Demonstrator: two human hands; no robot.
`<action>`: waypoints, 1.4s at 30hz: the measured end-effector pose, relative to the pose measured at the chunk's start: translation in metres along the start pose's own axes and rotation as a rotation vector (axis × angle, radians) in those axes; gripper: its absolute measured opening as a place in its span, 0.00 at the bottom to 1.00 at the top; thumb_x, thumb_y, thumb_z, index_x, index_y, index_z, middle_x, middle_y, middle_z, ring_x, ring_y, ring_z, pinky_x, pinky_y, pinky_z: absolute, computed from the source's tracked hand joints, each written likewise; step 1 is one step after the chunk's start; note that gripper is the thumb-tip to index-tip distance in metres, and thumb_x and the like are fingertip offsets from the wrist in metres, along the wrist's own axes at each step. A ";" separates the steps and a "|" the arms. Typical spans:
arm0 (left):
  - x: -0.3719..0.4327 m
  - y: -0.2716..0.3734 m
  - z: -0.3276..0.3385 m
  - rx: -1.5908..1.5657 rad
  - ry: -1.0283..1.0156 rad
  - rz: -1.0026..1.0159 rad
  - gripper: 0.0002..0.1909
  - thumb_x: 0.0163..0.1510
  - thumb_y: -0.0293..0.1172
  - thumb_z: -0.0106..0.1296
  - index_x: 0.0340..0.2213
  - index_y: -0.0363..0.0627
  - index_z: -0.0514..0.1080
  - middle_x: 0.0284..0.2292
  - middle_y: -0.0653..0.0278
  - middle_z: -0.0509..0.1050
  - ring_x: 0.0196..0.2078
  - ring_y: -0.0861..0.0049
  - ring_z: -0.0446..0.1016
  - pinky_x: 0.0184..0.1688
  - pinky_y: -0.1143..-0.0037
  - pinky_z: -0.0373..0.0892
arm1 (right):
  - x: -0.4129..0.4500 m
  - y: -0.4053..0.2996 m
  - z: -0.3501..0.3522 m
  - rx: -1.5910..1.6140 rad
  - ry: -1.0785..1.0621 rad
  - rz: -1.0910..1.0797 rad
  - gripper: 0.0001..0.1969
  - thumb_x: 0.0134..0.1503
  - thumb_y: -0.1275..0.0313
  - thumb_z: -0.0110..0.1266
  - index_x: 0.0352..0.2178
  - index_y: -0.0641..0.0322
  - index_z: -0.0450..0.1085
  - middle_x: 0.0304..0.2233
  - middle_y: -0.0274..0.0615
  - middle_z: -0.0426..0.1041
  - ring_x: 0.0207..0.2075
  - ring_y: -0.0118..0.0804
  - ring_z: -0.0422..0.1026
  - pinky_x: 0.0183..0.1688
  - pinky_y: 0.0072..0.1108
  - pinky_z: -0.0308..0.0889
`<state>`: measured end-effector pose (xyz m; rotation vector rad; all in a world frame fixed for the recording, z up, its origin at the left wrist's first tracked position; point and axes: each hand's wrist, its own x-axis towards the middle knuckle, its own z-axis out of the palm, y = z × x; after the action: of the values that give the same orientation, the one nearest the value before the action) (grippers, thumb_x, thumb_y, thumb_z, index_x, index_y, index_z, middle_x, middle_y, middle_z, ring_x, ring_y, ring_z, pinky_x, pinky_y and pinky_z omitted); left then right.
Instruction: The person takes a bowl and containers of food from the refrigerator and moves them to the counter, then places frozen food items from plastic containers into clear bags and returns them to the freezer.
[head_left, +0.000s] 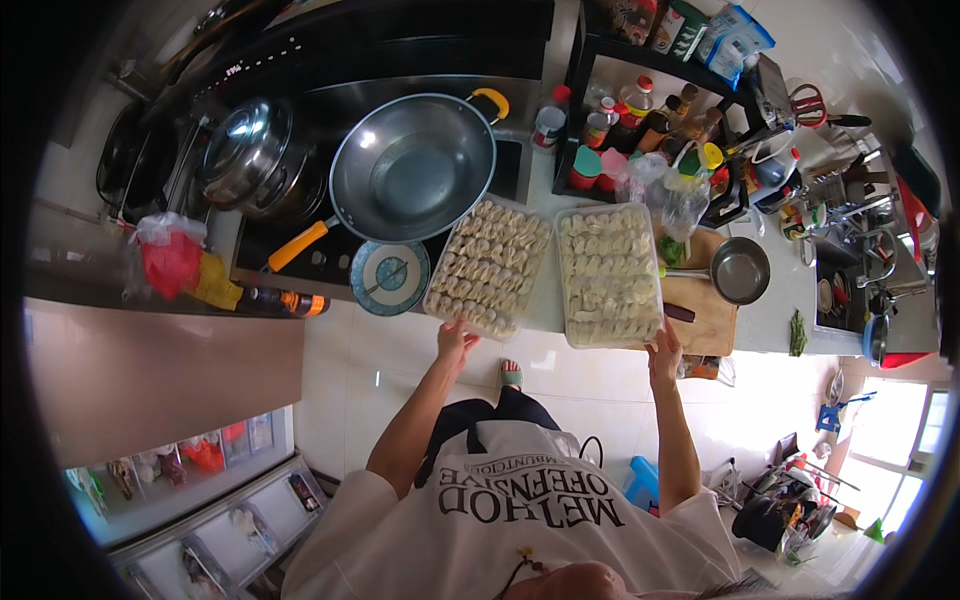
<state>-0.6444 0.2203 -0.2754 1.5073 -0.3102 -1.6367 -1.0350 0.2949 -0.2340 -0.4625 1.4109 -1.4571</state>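
Two clear plastic trays of dumplings lie side by side at the counter's front edge. My left hand (455, 345) touches the near edge of the left tray (491, 266), which is tilted and reaches over the edge; its fingers are partly hidden. At the near right corner of the right tray (609, 277) is my right hand (665, 351), its fingertips against the rim; its exact grip is unclear. A wok with orange handles (412, 169) stands on the stove behind the left tray. Beside that tray is a blue-rimmed plate (390, 277) with a utensil on it.
Right of the trays, a small saucepan (740, 271) sits on a wooden cutting board (705, 330). Sauce bottles (636, 101) fill a black rack behind. A lidded steel pot (251, 157) stands left of the wok. An open refrigerator (187, 480) is at lower left.
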 end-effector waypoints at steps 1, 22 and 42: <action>-0.004 -0.005 0.007 0.002 0.004 0.005 0.19 0.47 0.37 0.50 0.28 0.36 0.54 0.27 0.55 0.62 0.27 0.66 0.69 0.33 0.68 0.71 | 0.002 -0.001 0.007 0.009 0.043 -0.002 0.18 0.52 0.71 0.44 0.47 0.58 0.58 0.40 0.32 0.66 0.37 0.25 0.66 0.36 0.19 0.65; -0.016 0.010 -0.040 0.153 -0.359 -0.255 0.18 0.52 0.35 0.42 0.40 0.33 0.58 0.38 0.54 0.65 0.37 0.67 0.69 0.38 0.77 0.68 | -0.016 -0.023 0.075 -0.987 0.179 -0.678 0.18 0.50 0.74 0.45 0.44 0.63 0.56 0.45 0.50 0.57 0.48 0.47 0.55 0.47 0.33 0.53; -0.275 -0.151 -0.474 -0.312 0.801 -0.164 0.13 0.48 0.30 0.43 0.36 0.40 0.63 0.28 0.60 0.70 0.29 0.72 0.71 0.28 0.74 0.68 | -0.242 0.152 0.480 -1.006 -1.848 -0.864 0.16 0.48 0.73 0.45 0.41 0.60 0.60 0.41 0.45 0.62 0.43 0.44 0.61 0.45 0.27 0.59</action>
<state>-0.3093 0.6783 -0.3024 1.8232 0.4936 -1.0089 -0.4804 0.2811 -0.1671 -2.4008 0.1257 -0.1344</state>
